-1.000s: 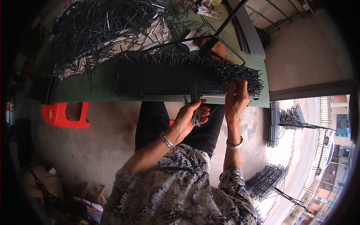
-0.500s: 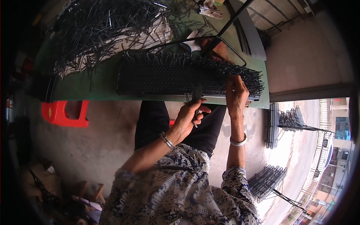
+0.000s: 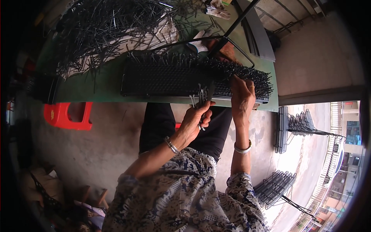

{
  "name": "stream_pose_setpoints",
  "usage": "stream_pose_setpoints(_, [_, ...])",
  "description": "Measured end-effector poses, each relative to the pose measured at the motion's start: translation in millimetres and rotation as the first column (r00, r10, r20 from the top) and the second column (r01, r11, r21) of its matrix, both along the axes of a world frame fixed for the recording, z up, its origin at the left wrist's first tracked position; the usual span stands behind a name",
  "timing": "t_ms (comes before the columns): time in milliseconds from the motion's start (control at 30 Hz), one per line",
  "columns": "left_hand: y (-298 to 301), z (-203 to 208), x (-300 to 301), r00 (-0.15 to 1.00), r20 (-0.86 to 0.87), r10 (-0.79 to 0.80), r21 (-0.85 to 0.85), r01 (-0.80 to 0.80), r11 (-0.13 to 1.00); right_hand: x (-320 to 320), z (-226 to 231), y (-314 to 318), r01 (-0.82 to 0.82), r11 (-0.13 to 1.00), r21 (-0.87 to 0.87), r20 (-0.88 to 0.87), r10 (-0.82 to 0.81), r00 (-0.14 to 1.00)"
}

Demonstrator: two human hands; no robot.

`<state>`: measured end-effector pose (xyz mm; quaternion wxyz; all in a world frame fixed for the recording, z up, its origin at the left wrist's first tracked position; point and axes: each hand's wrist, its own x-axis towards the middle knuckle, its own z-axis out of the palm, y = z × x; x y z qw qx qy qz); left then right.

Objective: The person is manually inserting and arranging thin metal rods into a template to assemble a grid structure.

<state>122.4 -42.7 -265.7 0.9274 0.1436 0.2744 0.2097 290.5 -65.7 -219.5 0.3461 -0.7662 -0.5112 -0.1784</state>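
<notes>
A small bunch of thin metal pins [image 3: 201,97] is gripped in the left hand [image 3: 195,121] just below the green tabletop [image 3: 96,91] edge, while the right hand [image 3: 242,94] is pinched at the long black spiked grid panel [image 3: 174,75], mostly filled, right end seemingly outstanding.

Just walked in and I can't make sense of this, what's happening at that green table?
A person sits at a green table, working on a long black rack bristling with thin metal pins. The left hand holds a small bundle of metal pins just below the table edge, while the right hand rests its fingers on the rack's right end. A big loose heap of pins lies at the table's far side, and a red stool stands underneath.
</notes>
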Motion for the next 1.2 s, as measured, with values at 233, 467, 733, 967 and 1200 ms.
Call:
stream_pose_setpoints(233, [-6,6,0,0.999,0.009,-0.051,0.064,0.051,0.997,-17,15,-14,-0.383,0.924,-0.001,-0.902,0.164,0.398])
stream_pose_setpoints(467, [-9,12,-1,0.994,-0.104,0.016,0.117,-0.004,0.993,-22,15,-20,-0.306,0.947,0.095,-0.967,0.161,0.197])
stream_pose_setpoints(733, [-7,20,-4,0.989,-0.147,0.010,0.144,0.012,0.990,-21,15,-20,-0.237,0.969,0.064,-0.961,0.124,0.246])
stream_pose_setpoints(967, [-7,16,-2,0.983,-0.184,-0.017,0.137,0.043,0.990,-13,20,-25,-0.322,0.943,0.082,-0.962,0.159,0.222])
stream_pose_setpoints(1200, [1,-5,-3,0.974,-0.226,-0.023,0.055,0.036,0.998,-6,23,-34,-0.037,0.982,0.186,-0.774,0.170,0.610])
